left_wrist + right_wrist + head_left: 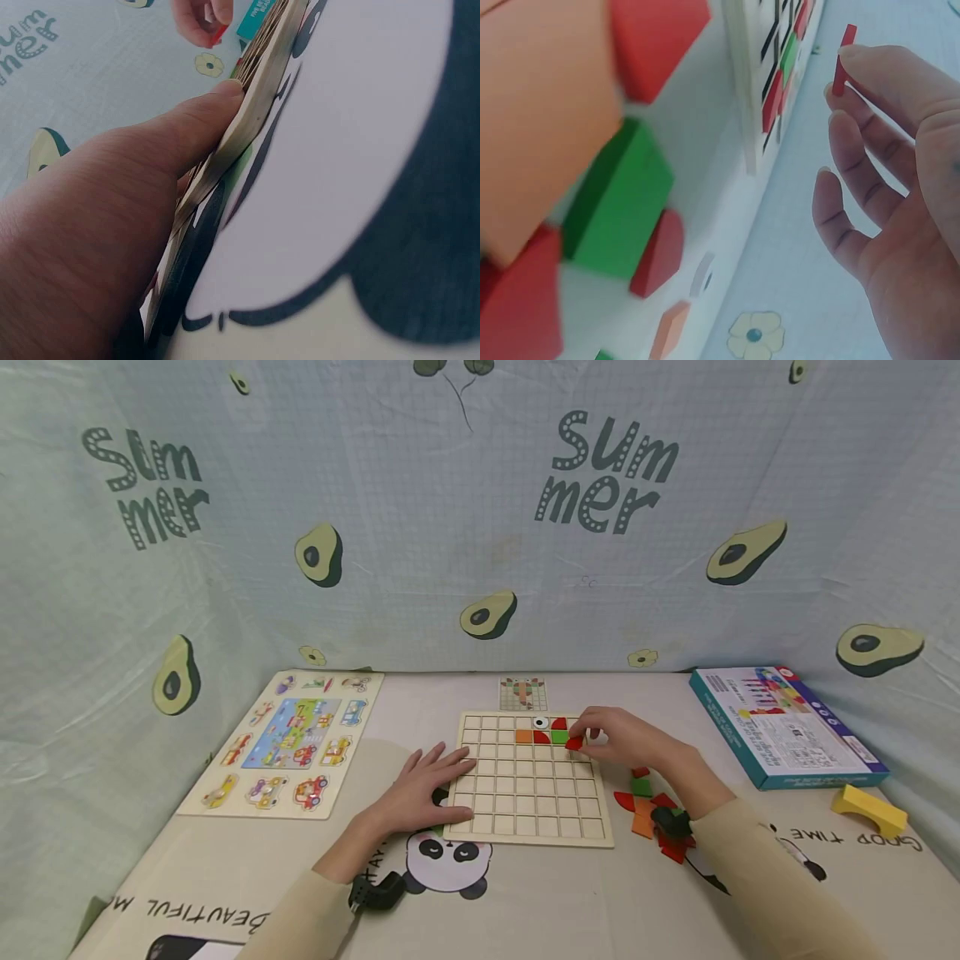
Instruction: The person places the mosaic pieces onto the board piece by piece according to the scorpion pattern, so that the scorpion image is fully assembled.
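A wooden grid board [525, 810] lies on the table. Its upper right cells hold a white eye piece [541, 723], an orange square [523, 737], a green square [559, 737] and red pieces. My left hand [431, 789] rests on the board's left edge with fingers spread; its thumb [214, 112] touches the rim. Above the board's upper right part, my right hand [618, 735] pinches a red piece [844, 64] between thumb and index finger. That piece shows edge-on in the right wrist view, while the other fingers curl loosely below it.
Loose red, orange and green pieces [642, 821] lie right of the board, partly under the right wrist. A small pattern card [523, 693] sits behind the board. At left lies a picture puzzle [345, 693]; at right, a box [787, 727] and a yellow arch block [870, 811].
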